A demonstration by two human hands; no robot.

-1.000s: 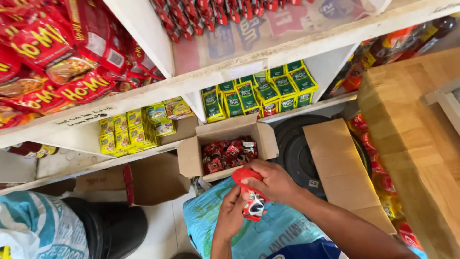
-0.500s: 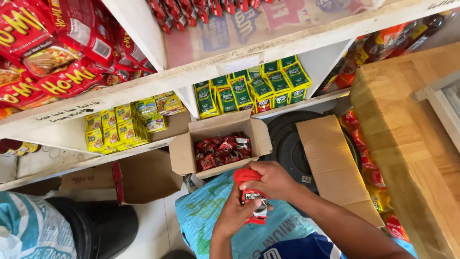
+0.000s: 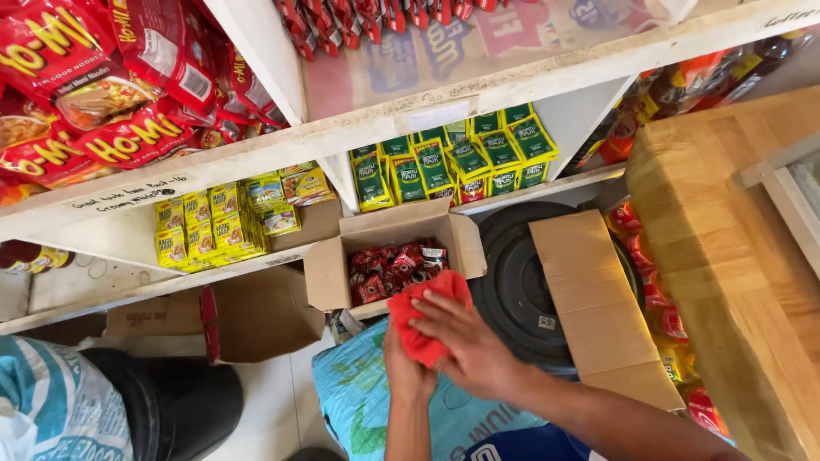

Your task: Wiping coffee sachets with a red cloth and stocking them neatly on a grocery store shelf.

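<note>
White shop shelving (image 3: 478, 90) carries noodle packs, yellow sachets (image 3: 213, 226) and green sachets (image 3: 453, 158). Below it, an open cardboard box (image 3: 389, 260) is part-filled with small red sachets (image 3: 389, 265). Both hands, left hand (image 3: 406, 358) and right hand (image 3: 470, 341), grip a red packet (image 3: 423, 320) just in front of the box; it is not yet placed on a shelf.
</note>
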